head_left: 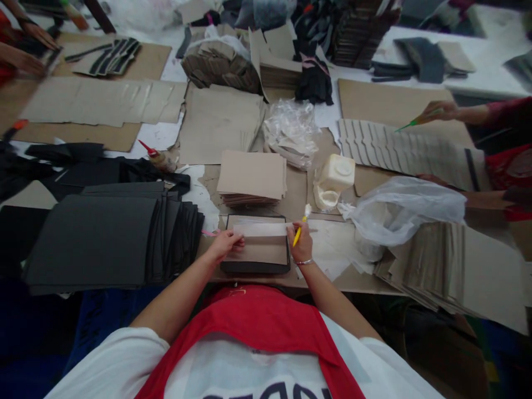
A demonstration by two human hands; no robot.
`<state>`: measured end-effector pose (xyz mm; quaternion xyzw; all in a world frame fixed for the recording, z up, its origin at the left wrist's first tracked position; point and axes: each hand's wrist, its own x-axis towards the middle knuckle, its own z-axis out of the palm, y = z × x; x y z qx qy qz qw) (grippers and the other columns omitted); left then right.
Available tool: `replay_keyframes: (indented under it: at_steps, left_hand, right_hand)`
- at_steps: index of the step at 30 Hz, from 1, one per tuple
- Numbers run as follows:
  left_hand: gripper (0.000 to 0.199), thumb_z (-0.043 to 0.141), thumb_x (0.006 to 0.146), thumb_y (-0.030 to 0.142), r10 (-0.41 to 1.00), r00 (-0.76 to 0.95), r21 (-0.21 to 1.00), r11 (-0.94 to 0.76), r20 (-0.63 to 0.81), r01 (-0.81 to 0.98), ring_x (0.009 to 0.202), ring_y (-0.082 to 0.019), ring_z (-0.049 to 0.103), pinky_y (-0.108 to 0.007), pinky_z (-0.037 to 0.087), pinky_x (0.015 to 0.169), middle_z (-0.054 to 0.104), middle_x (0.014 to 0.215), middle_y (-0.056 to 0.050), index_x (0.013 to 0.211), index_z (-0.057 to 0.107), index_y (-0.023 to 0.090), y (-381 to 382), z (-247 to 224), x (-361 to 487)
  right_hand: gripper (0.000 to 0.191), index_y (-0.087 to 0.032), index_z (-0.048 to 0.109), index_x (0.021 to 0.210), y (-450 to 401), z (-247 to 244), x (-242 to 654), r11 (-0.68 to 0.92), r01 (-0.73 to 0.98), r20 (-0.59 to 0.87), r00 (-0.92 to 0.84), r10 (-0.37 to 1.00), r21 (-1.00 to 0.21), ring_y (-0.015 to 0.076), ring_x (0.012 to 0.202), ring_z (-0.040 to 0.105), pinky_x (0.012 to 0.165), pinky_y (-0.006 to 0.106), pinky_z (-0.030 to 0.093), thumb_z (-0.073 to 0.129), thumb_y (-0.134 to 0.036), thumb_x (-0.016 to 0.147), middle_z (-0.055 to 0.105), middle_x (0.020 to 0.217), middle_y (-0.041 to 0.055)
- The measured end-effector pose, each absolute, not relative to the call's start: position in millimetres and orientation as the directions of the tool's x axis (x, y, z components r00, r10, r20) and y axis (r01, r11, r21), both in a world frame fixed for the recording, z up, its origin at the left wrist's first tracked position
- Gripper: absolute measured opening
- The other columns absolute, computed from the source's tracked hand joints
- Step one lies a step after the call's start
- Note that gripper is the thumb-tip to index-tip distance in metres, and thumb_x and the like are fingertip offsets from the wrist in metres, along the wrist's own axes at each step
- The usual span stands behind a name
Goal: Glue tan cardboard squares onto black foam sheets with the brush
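Observation:
In front of me lies a dark-edged rectangular piece (pixel 254 268) with a brown board (pixel 264 250) on top of it. A pale translucent strip (pixel 264 229) stretches across its upper part. My left hand (pixel 224 245) is closed at the strip's left end, its fingertips over the board. My right hand (pixel 302 246) grips a yellow-handled brush (pixel 298 235) whose tip carries something white, and its fingertips also touch the strip's right end. Just beyond stands a stack of brown boards (pixel 251 174).
Black sheets (pixel 100 238) are stacked at left, grey-brown boards (pixel 469 266) at right. A cut-open white jug (pixel 336 176) stands near a clear plastic bag (pixel 407 210). A red-tipped bottle (pixel 160 158) lies at left. Other people's hands (pixel 438 112) work at both sides.

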<state>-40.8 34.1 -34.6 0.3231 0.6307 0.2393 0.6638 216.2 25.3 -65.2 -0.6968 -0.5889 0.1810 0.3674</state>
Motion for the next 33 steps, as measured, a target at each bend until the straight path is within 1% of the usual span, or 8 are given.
replay_keyframes:
  at_steps: [3,6,8,10,13,17,28,33]
  left_hand:
    - [0.024,0.059,0.075,0.038,0.763,-0.072,0.732,0.638,-0.642,0.240,0.049,-0.010,0.053,-0.020,0.037,0.045,0.056,0.060,0.001,0.069,0.052,0.016,48,-40,-47]
    - [0.025,0.056,0.077,0.037,0.800,-0.156,0.714,0.590,-0.579,0.378,0.045,-0.010,0.047,-0.021,0.031,0.045,0.048,0.049,0.004,0.061,0.051,0.017,57,-48,-51]
    - [0.030,0.054,0.078,0.039,0.839,-0.187,0.665,0.523,-0.511,0.533,0.047,-0.011,0.046,-0.022,0.030,0.047,0.045,0.046,0.004,0.057,0.050,0.018,61,-53,-53]
    - [0.033,0.052,0.079,0.043,0.866,-0.205,0.604,0.471,-0.456,0.644,0.051,-0.012,0.047,-0.023,0.029,0.049,0.046,0.047,0.003,0.057,0.052,0.018,63,-57,-54]
    - [0.035,0.050,0.079,0.046,0.871,-0.231,0.563,0.462,-0.433,0.685,0.056,-0.013,0.049,-0.024,0.029,0.052,0.050,0.050,0.002,0.059,0.055,0.018,66,-60,-53]
    - [0.034,0.051,0.080,0.044,0.879,-0.235,0.532,0.444,-0.415,0.721,0.059,-0.014,0.049,-0.025,0.029,0.054,0.055,0.057,0.000,0.061,0.058,0.017,67,-62,-51]
    - [0.034,0.050,0.083,0.043,0.897,-0.210,0.491,0.395,-0.390,0.776,0.062,-0.015,0.051,-0.026,0.027,0.056,0.059,0.063,-0.002,0.064,0.060,0.017,68,-64,-48]
    - [0.032,0.049,0.083,0.043,0.890,-0.199,0.422,0.379,-0.411,0.824,0.066,-0.017,0.055,-0.027,0.031,0.059,0.063,0.068,-0.005,0.067,0.061,0.018,71,-62,-48]
  right_hand:
    - [0.027,-0.016,0.051,0.101,38,-82,205,0.023,0.771,0.214,0.148,0.965,-0.637,0.0194,0.073,0.058,0.068,0.035,0.047,0.049,-0.038,0.086,0.061,0.086,0.0086]
    - [0.028,-0.015,0.051,0.103,47,-95,199,0.049,0.808,0.202,0.087,0.976,-0.587,0.0199,0.074,0.060,0.068,0.034,0.047,0.047,-0.037,0.087,0.063,0.086,0.0093]
    - [0.027,-0.015,0.051,0.104,51,-100,198,0.045,0.826,0.179,0.069,0.981,-0.562,0.0194,0.073,0.060,0.068,0.032,0.047,0.046,-0.036,0.087,0.063,0.084,0.0080]
    - [0.027,-0.015,0.051,0.104,52,-102,199,0.037,0.838,0.164,0.063,0.984,-0.544,0.0191,0.073,0.060,0.069,0.031,0.047,0.045,-0.035,0.087,0.063,0.083,0.0073]
    - [0.027,-0.016,0.050,0.105,53,-103,199,0.022,0.846,0.158,0.074,0.985,-0.532,0.0191,0.074,0.060,0.070,0.031,0.048,0.046,-0.034,0.086,0.063,0.084,0.0076]
    - [0.028,-0.016,0.049,0.106,55,-105,199,-0.015,0.849,0.142,0.105,0.984,-0.528,0.0197,0.075,0.060,0.071,0.032,0.048,0.045,-0.034,0.085,0.063,0.086,0.0085]
    - [0.028,-0.015,0.049,0.106,56,-107,197,-0.045,0.826,0.129,0.142,0.981,-0.563,0.0213,0.073,0.060,0.069,0.035,0.048,0.046,-0.033,0.084,0.063,0.084,0.0089]
    - [0.029,-0.015,0.048,0.108,58,-107,196,-0.038,0.820,0.095,0.113,0.989,-0.571,0.0232,0.079,0.060,0.072,0.039,0.049,0.045,-0.030,0.083,0.063,0.091,0.0114]
